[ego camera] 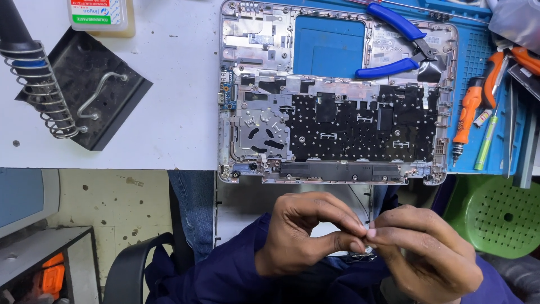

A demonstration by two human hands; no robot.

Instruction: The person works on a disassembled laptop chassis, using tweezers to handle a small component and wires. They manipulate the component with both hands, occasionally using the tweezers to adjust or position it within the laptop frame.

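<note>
Both hands are held low over the lap, below the bench edge, fingertips meeting. Left hand (306, 233): thumb and forefinger pinched shut on a tiny part (368, 234), too small to identify. Right hand (427, 253): fingers curled, its tips pinched on the same part from 3 o'clock. The part sits exactly where the two grips meet, clear of the bench.

Risks, as judged:
- The part is held over the lap and floor (112, 197), not over the bench; a slip of either pinch would likely drop it into the dark clothing or onto the speckled floor, where it would be hard to find
- Two pinches pulling against each other could bend or snap something this small

Around: an opened laptop shell (337, 107) lies at 12 o'clock on the white bench (169, 112), partly on a blue mat (478, 50). Blue-handled pliers (394, 45) rest on the shell itself; a knock could scrape the exposed metal. At 2 o'clock, an orange screwdriver (467, 112) and a green pen-shaped tool (486, 143). At 10 o'clock, a soldering iron stand (67, 95) with coiled holder, and a jar of paste (104, 17). A green perforated stool (500, 217) stands at 3 o'clock. Nothing lies between hands and shell
</note>
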